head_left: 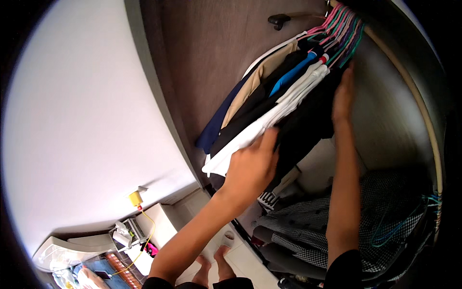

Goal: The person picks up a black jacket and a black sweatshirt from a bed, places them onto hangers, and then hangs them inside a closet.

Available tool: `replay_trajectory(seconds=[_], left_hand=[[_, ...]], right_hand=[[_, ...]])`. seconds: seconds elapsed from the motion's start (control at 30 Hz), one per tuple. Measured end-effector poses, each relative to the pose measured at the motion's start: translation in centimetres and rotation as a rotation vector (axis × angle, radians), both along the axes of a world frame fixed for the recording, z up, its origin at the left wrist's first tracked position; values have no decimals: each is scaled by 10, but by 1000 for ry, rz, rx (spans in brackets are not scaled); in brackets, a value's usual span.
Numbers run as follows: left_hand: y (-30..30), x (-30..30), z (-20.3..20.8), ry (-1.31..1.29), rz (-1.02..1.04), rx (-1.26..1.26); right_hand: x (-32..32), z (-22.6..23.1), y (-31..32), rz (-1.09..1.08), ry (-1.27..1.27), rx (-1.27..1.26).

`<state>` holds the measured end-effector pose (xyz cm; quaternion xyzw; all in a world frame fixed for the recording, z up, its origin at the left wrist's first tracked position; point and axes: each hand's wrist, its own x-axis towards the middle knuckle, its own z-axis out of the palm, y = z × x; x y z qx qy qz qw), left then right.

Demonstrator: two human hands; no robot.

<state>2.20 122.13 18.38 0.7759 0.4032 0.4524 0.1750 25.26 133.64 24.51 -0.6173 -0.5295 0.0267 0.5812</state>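
Note:
A tight row of hung clothes slants across the wardrobe, with navy, beige, blue, white and black pieces on pink, green and purple hangers (342, 24). My left hand (252, 161) is closed, its fingers curled at the front edge of a black garment (303, 123), just beside a white shirt (262, 125). What lies inside its fingers is mostly hidden. Up at the right end of the row, my right hand (344, 98) has its fingers stretched out along the outer side of the black garment, near its hanger; the fingertips are partly out of sight.
A pale rod (404, 79) curves along the right. Below it hang black-and-white checked clothes (308, 216) and several blue hangers (397, 231). At lower left, a yellow plug (136, 198) with a cord sits on the white wall, above a cluttered surface with a phone (102, 275).

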Motion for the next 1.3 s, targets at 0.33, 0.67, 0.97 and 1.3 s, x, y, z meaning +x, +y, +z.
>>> replay_trajectory(seconds=[0.33,0.67,0.97,1.3], left_hand=[[-112,-133,-91,-386,63,-580],[-256,-206,-75,-739,141,-756],[-326,-189,-76,-767,579,-303],[-420,-190,-72,-1007,989,-239]], right_hand=[[-137,-208,-230,214,479,-55],[-240,-131,-283,875,157,-206],[-332,-140,-397,1087,252,-476],[-367,-151,-452,1603,29,-431]])
